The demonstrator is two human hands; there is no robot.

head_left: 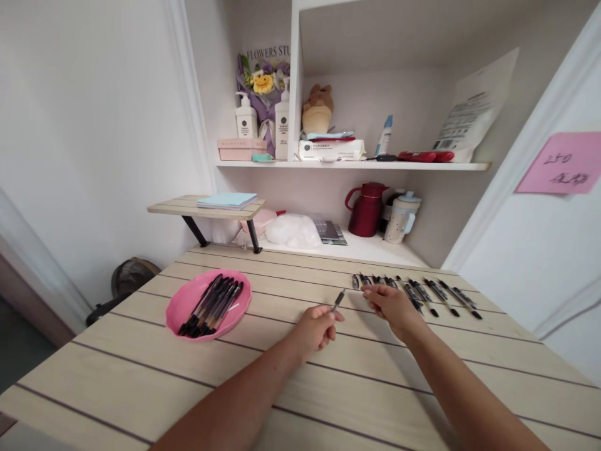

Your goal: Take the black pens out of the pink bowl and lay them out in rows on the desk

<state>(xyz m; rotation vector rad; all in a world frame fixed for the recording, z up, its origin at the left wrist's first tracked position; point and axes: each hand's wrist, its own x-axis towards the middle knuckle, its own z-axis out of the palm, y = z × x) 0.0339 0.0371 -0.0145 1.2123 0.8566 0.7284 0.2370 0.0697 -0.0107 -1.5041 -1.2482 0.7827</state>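
My left hand [317, 327] is closed around a pen [338, 300], whose dark grip and pointed tip stick up from the fingers. To its right, my right hand [392, 308] is pinched at the fingertips above the table. Whatever the right fingers hold, if anything, is too small to make out. Just beyond and beside that hand runs a row of black pens [441, 297] and dark pen parts [355, 282], partly hidden by the hand. At the left, a pink plate [171, 313] with a wavy rim bears a bundle of black-capped pens [213, 305].
A small raised wooden stand [173, 207] with blue paper [228, 200] stands at the back left. Behind the table are a plastic bag [292, 230], a red jug [366, 210] and a cup [402, 216]. Above them, a white shelf [399, 166] carries bottles and packets.
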